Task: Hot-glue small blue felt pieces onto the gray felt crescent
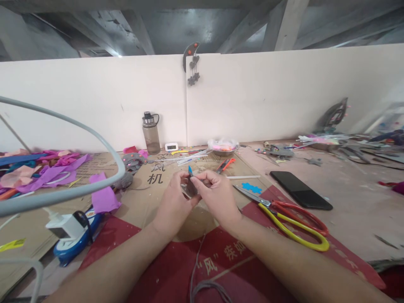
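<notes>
My left hand [175, 201] and my right hand [217, 195] meet over the cardboard, fingers closed in a pinch. Between their fingertips is a small dark grey piece with a blue tip [190, 169] pointing up; my fingers hide much of it, so its kind cannot be made out. To the right of my right hand lie large scissors [268, 204] with one red and one yellow handle, blades a little apart. Beyond the blades rests a blue flower-shaped cutout [251, 187]. A grey cord [210, 286] lies coiled near my body, one strand running up toward my hands.
A black phone [299, 189] lies at right. Orange-handled scissors [226, 165] and a bowl [223, 147] are behind my hands. A bottle [150, 132] stands by the white partition [94, 101]. At left are coloured fabric scraps [41, 168], a power strip [78, 237] and a curved grey tube [104, 145].
</notes>
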Tool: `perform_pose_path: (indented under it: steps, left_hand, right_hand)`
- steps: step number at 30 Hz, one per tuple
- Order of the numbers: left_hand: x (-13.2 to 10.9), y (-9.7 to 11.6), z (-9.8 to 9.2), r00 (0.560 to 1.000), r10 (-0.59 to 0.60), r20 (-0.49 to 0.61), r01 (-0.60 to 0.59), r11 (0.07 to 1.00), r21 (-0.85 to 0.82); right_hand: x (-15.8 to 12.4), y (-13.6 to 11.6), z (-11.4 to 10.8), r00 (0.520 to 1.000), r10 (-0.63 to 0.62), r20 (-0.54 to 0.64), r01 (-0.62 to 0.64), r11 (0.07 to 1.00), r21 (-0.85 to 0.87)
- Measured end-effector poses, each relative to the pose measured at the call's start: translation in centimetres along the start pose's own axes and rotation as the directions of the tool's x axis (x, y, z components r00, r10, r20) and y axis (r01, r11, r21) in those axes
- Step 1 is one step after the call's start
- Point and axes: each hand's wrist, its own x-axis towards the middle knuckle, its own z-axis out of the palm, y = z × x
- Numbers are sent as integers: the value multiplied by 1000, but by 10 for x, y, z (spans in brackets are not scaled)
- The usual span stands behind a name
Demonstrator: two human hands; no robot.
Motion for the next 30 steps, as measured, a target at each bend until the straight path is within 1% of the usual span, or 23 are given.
perform_pose_path:
  steps: [3,6,8,10,12,14,18,21,24,27,30]
  left_hand:
    - [1,-1,0,1000,-9,-29,7,999,-53]
    - [-1,5,-3,998,-44,-37,38,985,-167]
    - [-2,11,-5,996,-83,-34,71,961,-269]
    - [-3,17,-8,990,-140,17,135,908,-396]
    - [-3,21,-10,981,-185,54,189,865,-465]
    - [-2,22,-12,975,-215,60,217,851,-479]
    - [0,21,-12,975,-221,3,198,866,-459]
    - [1,20,-13,973,-229,-30,190,870,-456]
    - [1,20,-15,967,-238,-89,184,898,-399]
    - [1,21,-16,965,-225,-133,167,922,-349]
    - [1,22,-16,974,-190,-120,130,912,-389]
  right_hand:
    - [-2,-1,-1,998,-60,29,59,998,12]
    - [-4,-3,-2,988,-144,52,145,989,-3]
    - [-5,-4,-3,980,-184,70,186,982,-21]
    - [-6,-5,-4,976,-201,80,204,978,-43]
    - [-6,-6,-4,975,-208,81,214,974,-69]
    - [-6,-7,-4,972,-221,83,228,970,-87]
    - [-6,-8,-4,959,-260,111,273,954,-122]
    - [-7,-8,-4,938,-313,147,335,929,-158]
    - [-9,-6,-3,916,-352,192,386,902,-192]
    - [-11,-6,-1,908,-345,238,399,885,-238]
    - [-14,-6,1,899,-336,283,414,863,-290]
